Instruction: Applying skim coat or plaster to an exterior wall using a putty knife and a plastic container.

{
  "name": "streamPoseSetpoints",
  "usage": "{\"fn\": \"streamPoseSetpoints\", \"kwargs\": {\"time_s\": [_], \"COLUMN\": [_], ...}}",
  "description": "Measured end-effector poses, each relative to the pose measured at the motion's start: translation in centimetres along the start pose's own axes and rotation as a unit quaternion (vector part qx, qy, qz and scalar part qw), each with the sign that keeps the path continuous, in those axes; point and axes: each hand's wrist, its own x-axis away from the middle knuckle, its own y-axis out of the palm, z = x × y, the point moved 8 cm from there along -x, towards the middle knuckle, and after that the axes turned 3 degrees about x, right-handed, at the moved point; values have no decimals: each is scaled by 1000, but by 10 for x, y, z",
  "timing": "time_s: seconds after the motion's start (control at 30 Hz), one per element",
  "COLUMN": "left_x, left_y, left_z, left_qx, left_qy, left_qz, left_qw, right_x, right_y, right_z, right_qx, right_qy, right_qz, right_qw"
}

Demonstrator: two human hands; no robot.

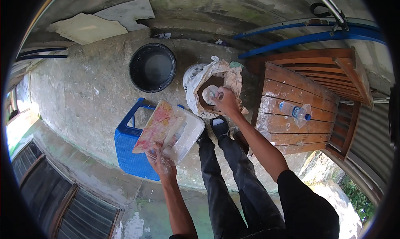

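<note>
My right hand (227, 102) reaches into the mouth of an opened paper sack (191, 87), fingers closed round a clear plastic cup (209, 93). Dim brown shows inside the sack; what the cup contains is hard to make out. My left hand (160, 160), whitish with residue, grips the near edge of a flat board (155, 126) stained pink, red and yellow. Partly under that board lies a white rectangular tray (189, 135) with whitish smears. Both are over a blue plastic stool (133, 155); whether the tray rests on it cannot be told.
A black round tub (152, 68) with greyish content stands beyond the stool. To the right is a wooden bench (271, 118) carrying a plastic bottle (298, 112). Broken flat sheets (89, 28) lie by the far wall. My sandalled foot (219, 126) is close to the sack.
</note>
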Motion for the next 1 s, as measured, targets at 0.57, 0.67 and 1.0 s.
{"fn": "streamPoseSetpoints", "kwargs": {"time_s": [0.57,0.67,1.0], "left_x": [31,34,34], "left_y": [66,67,50], "left_z": [-26,-25,-19], "left_qx": [111,107,75], "left_qy": [14,21,40], "left_qz": [-11,-7,3], "left_qw": [994,994,996], "right_x": [164,172,172], "right_y": [-107,-97,-95], "right_z": [-187,-196,-194], "right_qx": [11,15,43], "right_qy": [-212,-260,-232], "right_qz": [72,26,57], "right_qw": [974,965,970]}}
